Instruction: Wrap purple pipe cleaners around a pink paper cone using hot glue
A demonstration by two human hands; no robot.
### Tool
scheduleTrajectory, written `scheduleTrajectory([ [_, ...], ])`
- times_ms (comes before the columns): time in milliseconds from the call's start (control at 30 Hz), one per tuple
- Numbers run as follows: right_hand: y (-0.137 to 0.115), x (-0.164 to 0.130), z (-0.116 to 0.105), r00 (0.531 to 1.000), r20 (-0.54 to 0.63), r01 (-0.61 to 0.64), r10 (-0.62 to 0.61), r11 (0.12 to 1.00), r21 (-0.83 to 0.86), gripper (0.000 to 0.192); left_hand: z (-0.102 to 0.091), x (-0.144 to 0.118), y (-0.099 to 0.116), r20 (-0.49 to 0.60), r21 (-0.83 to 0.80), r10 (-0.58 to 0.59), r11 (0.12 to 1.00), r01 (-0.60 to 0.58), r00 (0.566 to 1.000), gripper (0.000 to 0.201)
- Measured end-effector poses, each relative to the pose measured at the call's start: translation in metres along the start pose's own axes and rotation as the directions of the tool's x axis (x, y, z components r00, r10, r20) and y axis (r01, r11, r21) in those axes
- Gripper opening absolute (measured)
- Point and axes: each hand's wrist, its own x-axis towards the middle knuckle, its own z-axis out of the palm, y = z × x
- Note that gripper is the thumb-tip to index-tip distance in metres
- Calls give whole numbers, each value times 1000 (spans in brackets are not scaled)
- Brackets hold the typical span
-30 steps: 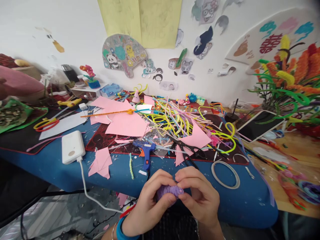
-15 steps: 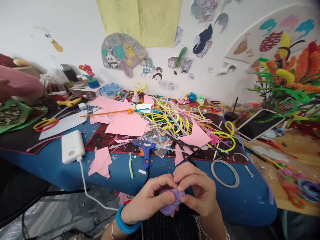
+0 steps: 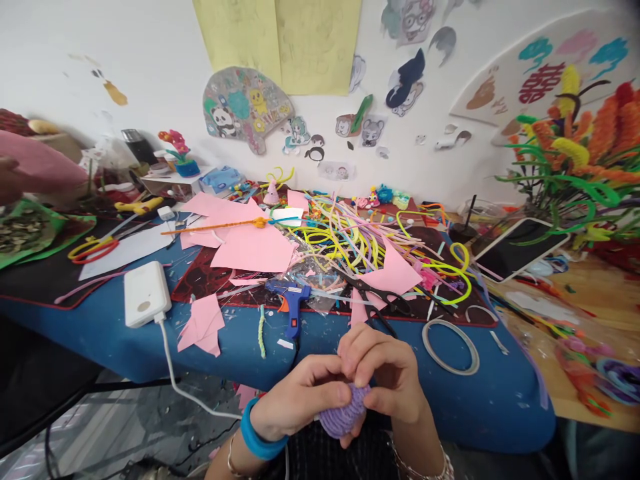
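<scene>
The small purple coiled pipe-cleaner piece (image 3: 344, 415) sits near you, below the blue surface (image 3: 240, 353) edge. Your left hand (image 3: 300, 395) and right hand (image 3: 387, 380) both close around it, fingertips pinching. A blue glue gun (image 3: 291, 303) lies beyond.

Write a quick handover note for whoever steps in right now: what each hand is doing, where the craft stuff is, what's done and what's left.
Left hand: closed on the purple coiled piece, gripping it from the left side.
Right hand: fingers pinching the same piece at its top, above the lap, just off the blue table edge.
Within reach on the table: blue glue gun, black scissors, tape ring, pile of loose pipe cleaners, pink paper scraps.
Done: the purple piece is wound into a ribbed dome.
Left: whether its end is fixed cannot be seen; it is not yet joined to anything.
</scene>
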Motion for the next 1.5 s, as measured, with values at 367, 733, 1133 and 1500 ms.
scheduleTrajectory([
  [367, 6, 2, 4, 993, 42, -113, 106, 975, 190, 22, -5, 7, -7, 142, -177, -43, 982, 69, 989, 45],
  [733, 9, 15, -1, 974, 208, -139, 94, 966, 216, 37, -9, 12, -23, 278, -372, -83, 909, 187, 957, 33],
  [1133, 7, 17, -15, 993, 64, -102, 100, 994, 37, 25, 2, 6, -10, -22, -54, 232, 971, -233, 972, 43],
  [1500, 3, 9, -12, 998, -26, -58, 55, 989, -134, 25, -3, 2, -10, 17, -19, 213, 977, -213, 977, 33],
])
